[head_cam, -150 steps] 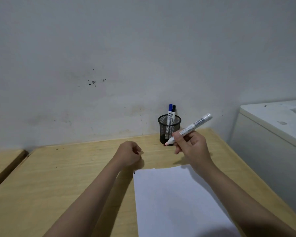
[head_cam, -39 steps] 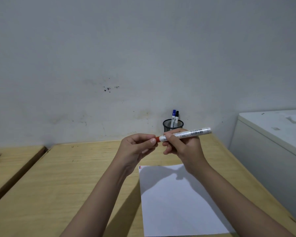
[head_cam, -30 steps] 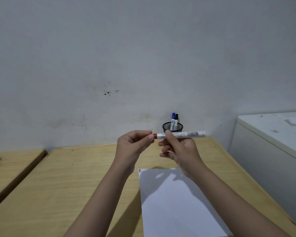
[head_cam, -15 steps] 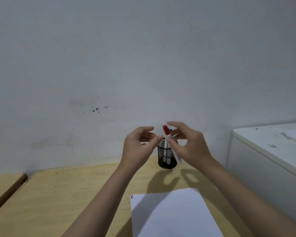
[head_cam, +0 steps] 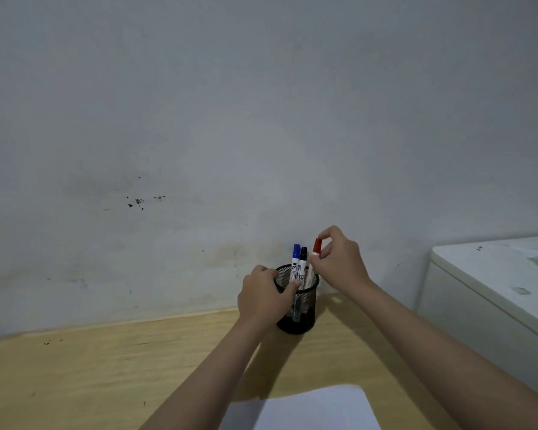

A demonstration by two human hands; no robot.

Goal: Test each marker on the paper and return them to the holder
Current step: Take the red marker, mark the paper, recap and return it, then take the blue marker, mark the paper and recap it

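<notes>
A black mesh holder [head_cam: 305, 318] stands on the wooden desk [head_cam: 106, 367] by the wall. A blue-capped marker [head_cam: 295, 259] and a black-capped marker [head_cam: 303, 260] stand upright in it. My right hand [head_cam: 339, 262] pinches the red-capped marker [head_cam: 316, 246] near its cap, the barrel reaching down inside the holder. My left hand [head_cam: 266, 297] wraps the holder's left side, thumb on the rim. The white paper [head_cam: 305, 409] lies at the near edge, partly cut off.
A white cabinet [head_cam: 494, 293] stands right of the desk, higher than the desktop. The grey wall [head_cam: 230, 119] rises directly behind the holder. Bare wood stretches left of my arms.
The red cap went back on the marker. Both hands moved forward to the holder; the right hand turned the marker upright and lowered it in, while the left hand gripped the holder.
</notes>
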